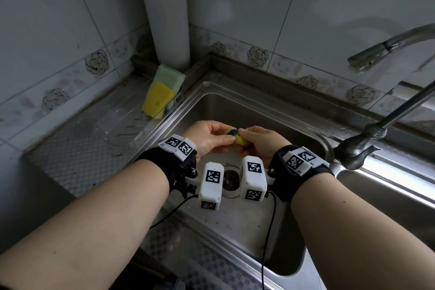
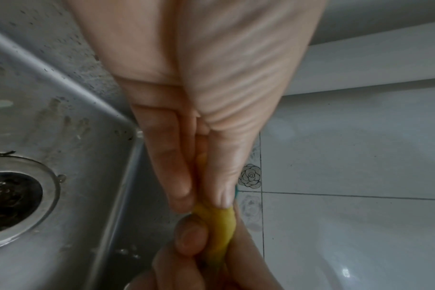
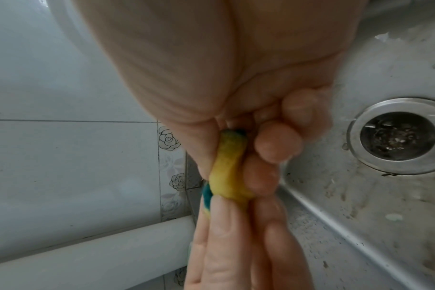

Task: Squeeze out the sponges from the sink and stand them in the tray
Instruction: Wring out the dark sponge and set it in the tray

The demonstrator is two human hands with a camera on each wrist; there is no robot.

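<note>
Sponge twisted between left hand and right hand fingers.

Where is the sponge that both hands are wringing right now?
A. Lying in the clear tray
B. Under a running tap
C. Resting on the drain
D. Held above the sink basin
D: both the left hand and the right hand grip the twisted sponge in the air over the sink.

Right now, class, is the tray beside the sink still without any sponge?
No: two sponges already stand in the tray.
</note>
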